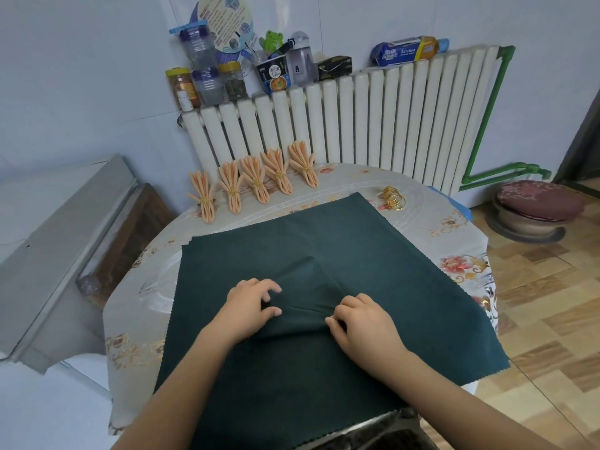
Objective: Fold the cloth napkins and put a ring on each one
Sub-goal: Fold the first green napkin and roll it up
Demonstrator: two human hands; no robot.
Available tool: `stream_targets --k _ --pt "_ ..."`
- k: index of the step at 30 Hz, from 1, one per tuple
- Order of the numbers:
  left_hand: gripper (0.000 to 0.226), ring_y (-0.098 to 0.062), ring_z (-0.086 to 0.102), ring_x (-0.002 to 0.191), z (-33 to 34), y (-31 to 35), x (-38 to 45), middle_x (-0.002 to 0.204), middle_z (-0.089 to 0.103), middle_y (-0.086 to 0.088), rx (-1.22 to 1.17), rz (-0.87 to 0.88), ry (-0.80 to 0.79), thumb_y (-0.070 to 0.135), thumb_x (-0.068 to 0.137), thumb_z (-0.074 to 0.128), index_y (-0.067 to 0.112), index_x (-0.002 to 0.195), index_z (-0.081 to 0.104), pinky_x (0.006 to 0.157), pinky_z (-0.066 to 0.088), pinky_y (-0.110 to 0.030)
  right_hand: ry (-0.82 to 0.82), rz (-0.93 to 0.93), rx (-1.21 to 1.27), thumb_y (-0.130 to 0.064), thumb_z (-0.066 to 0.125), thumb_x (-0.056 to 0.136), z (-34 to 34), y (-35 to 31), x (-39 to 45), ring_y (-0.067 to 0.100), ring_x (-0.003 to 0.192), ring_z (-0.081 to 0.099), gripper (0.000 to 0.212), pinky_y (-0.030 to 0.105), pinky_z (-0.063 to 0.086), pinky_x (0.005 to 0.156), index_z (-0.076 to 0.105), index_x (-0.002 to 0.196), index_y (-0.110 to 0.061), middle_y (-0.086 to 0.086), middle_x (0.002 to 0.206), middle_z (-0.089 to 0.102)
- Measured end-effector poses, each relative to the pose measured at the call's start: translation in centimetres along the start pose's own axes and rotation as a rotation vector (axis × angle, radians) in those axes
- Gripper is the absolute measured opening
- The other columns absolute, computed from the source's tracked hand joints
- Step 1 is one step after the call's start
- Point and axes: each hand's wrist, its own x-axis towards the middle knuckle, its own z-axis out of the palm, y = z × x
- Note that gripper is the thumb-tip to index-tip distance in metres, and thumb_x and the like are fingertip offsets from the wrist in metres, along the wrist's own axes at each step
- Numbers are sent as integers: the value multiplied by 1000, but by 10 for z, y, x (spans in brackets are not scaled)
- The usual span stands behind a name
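Pinching green napkin [324,254] centre — left hand [246,306], right hand [363,323].

Peach napkins [256,180] line far edge; gold rings [393,198] far right.

A dark green napkin [324,254] is lying spread across the floral tablecloth [431,222]. The left hand [250,306] and right hand [363,323] are pinching a raised fold near its middle, fingers curled into the cloth. Five folded orange napkins [253,181], each apparently ringed, are lying in a row along the far edge. Gold rings [394,198] are resting beyond the green napkin's far corner.
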Motion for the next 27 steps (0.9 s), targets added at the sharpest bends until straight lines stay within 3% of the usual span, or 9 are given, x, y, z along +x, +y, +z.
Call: stream_targets --k 2,5,8,11,15,18,20,24,27 --pt "38 -15 44 109 -17 22 11 103 51 11 218 41 -14 36 84 67 32 120 55 99 30 -30 -3 -1 24 -36 63 72 1 1 -1 12 54 49 24 19 43 45 58 51 -24 -13 58 53" --pt "35 -15 39 124 -25 61 33 125 51 8 187 204 -88 25 90 61 31 125 55 106 22 -33 -9 2 5 -36 62 70 3 -1 1 11 53 49 22 17 40 46 60 51 -25 -13 58 54" --pt "45 -17 30 133 -12 94 53 140 41 5 295 382 -285 14 91 57 29 132 48 110 22 -35 -16 -2 3 -34 70 68 1 0 1 10 54 49 18 18 41 47 63 53 -26 -12 58 55" --pt "45 -23 33 127 -2 109 71 134 39 0 400 341 -444 12 88 60 28 127 46 102 26 -33 -30 -7 -1 -34 79 62 0 -1 0 8 53 50 18 17 40 46 65 53 -28 -13 57 56" --pt "40 -23 33 117 -6 126 88 120 44 -3 607 275 -539 31 81 72 27 117 53 99 28 -35 -19 47 43 -36 89 52 4 1 6 7 52 50 26 16 40 47 64 52 -28 -14 54 54" --pt "22 -25 33 115 -7 124 81 107 51 -2 550 284 -464 13 87 59 24 105 52 87 29 -29 -48 79 116 -33 79 70 1 1 9 15 72 56 15 22 41 63 69 73 -22 -8 73 63" --pt "23 -22 42 106 -5 112 73 99 57 1 462 356 -322 8 87 52 24 103 58 90 28 -27 -100 108 125 -31 72 78 -2 0 11 16 81 54 12 22 37 68 69 86 -22 -7 82 64" --pt "31 -16 45 102 12 71 37 102 54 2 345 506 21 24 94 47 34 117 65 105 17 -26 -19 116 64 -23 92 43 1 -5 8 10 47 47 32 16 29 45 62 54 -27 -12 50 51" --pt "30 -15 55 104 37 45 19 104 62 6 147 473 223 28 90 50 31 113 69 110 14 -29 34 108 37 -20 91 43 2 -5 6 10 46 48 32 16 33 44 62 53 -26 -11 49 52"
